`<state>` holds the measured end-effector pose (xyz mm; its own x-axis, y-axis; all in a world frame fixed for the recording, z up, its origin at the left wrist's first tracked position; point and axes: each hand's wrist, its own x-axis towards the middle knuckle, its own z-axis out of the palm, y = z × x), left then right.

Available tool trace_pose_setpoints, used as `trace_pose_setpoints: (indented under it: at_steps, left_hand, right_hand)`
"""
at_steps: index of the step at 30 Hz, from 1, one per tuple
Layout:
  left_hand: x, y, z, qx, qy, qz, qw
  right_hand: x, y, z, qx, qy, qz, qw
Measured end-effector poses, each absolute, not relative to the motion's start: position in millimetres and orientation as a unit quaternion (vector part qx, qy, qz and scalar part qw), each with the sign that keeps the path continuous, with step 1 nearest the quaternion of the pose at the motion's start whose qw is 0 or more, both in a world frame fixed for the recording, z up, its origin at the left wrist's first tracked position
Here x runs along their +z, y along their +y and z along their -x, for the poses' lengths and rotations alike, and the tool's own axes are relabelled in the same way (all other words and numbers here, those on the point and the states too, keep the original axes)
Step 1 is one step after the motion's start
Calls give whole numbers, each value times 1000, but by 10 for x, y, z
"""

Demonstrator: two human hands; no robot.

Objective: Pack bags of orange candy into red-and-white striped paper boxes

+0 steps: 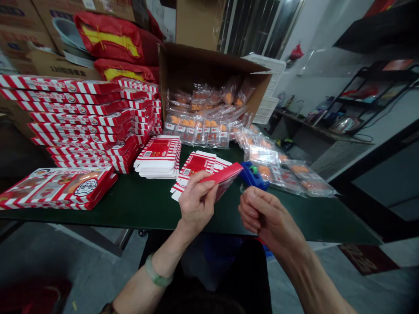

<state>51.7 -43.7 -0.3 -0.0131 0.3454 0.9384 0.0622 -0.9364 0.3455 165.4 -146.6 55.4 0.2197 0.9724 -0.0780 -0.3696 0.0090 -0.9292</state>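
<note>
My left hand (198, 203) has its fingers wrapped round a red carton (225, 173), held tilted above the table. Close by on the right, my right hand (263, 213) is closed just in front of a blue tape dispenser (253, 175) with a green hub. Whatever its fingers pinch is too small to make out. Under and behind the left hand lie loose flat red-and-white striped cartons (200, 166). Left of these is a neat pile of flat striped cartons (159, 152).
Tall stacks of striped boxes (78, 109) fill the left, with more boxes (55, 187) at the table's front edge. An open cardboard box (212, 59) spills clear food packets (196, 131) onto the green table (327, 218). More packets (294, 174) lie right of the dispenser.
</note>
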Motion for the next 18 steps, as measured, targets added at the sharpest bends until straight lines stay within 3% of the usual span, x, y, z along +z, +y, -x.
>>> trace_pose_setpoints:
  at_steps: [10,18]
  left_hand:
    - [-37,-507,-539,687,147,-707,76]
    - [-75,-522,-540,678,106,-722,85]
  right_hand:
    - [392,-1196,-1609,526,-293,437,668]
    - [500,-1127,-1660,596,-187,544,559]
